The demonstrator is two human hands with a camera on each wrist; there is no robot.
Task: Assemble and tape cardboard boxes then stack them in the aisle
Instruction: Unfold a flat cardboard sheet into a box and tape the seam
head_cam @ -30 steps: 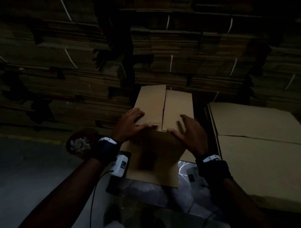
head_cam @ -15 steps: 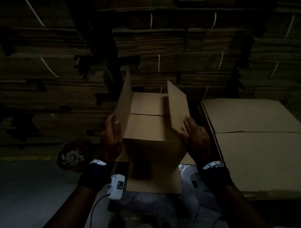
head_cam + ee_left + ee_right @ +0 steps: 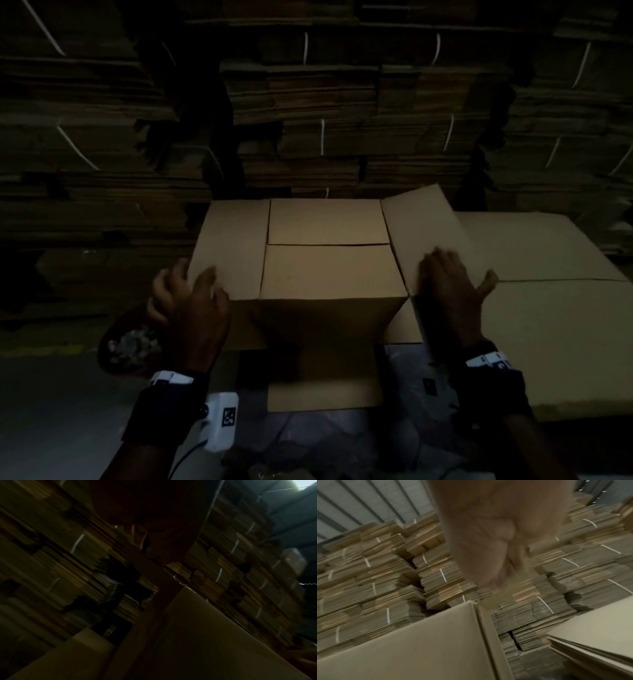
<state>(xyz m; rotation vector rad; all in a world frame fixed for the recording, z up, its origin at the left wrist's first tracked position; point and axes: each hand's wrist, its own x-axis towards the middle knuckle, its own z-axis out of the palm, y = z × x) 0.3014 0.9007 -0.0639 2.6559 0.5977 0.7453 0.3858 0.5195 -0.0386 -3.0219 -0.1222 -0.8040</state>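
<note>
The plain brown cardboard box (image 3: 329, 274) stands before you, its 2 inner flaps folded flat. Your left hand (image 3: 191, 308) grips the box's left outer flap, fingers curled over its edge. Your right hand (image 3: 448, 284) presses its right flap with straight, spread fingers.

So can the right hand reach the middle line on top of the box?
Probably yes. The right hand lies flat on the spread side flap, right beside the box, and nothing lies on the seam between the two folded flaps.
</note>
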